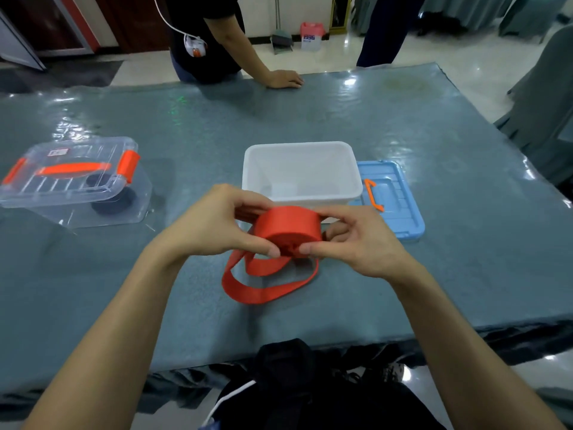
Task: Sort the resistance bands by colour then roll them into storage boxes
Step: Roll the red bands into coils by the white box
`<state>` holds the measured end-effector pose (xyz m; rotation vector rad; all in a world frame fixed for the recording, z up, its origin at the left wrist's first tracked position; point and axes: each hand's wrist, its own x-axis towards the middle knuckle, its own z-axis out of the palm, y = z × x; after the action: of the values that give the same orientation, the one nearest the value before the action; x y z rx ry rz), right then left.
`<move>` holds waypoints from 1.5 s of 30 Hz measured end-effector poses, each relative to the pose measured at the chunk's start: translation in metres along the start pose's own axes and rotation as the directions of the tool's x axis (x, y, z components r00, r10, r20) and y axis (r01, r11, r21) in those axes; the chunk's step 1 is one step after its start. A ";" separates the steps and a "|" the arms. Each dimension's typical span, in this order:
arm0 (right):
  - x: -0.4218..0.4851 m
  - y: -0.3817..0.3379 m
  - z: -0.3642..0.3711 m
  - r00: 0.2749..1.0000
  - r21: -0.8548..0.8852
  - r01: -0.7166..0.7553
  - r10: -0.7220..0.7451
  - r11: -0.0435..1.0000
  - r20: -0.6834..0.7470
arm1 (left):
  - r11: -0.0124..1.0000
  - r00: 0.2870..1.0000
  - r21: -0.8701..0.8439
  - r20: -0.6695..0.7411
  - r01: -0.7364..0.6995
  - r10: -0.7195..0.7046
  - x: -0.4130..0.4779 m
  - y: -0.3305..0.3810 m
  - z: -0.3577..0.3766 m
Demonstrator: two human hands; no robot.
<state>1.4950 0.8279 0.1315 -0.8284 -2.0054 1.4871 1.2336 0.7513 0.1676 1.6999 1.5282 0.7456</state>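
While both hands hold it just above the counter, the flat red rubber resistance band [290, 229] is wound for the most part into a thick coil at the middle of the head view. The left hand [214, 226] grips the coil from 9 o'clock, thumb on the near face and fingers curled round the far side. The right hand [356, 240] grips it from 3 o'clock in the same way, its thumb tip almost meeting the left thumb. The unwound end of the band drops toward 6 o'clock and lies in loose loops on the grey-blue counter with a glossy clear cover [403, 135].

At 12 o'clock from the coil, just behind the hands, stands an open white rectangular plastic storage box [297, 145]. Touching its 3 o'clock side lies a flat light-blue plastic lid with an orange handle [400, 218]. Well apart at 9 o'clock sits a clear plastic storage box with orange latches and an orange handle [71, 181], lid on, with dark rolled bands [114, 201] showing through its wall. At the counter's far edge, toward 12 o'clock, another person's hand [285, 79] rests flat. Beyond it a pink plastic jug [311, 35] stands on the floor.
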 end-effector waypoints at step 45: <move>0.036 0.012 0.002 0.994 -0.125 -0.112 0.111 0.986 -0.017 | 0.997 0.992 -0.029 -0.101 0.077 -0.080 0.010 -0.027 -0.001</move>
<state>1.4706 0.8555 0.1205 -1.0131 -2.0935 1.4236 1.2184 0.7627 0.1456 1.5950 1.6392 0.8182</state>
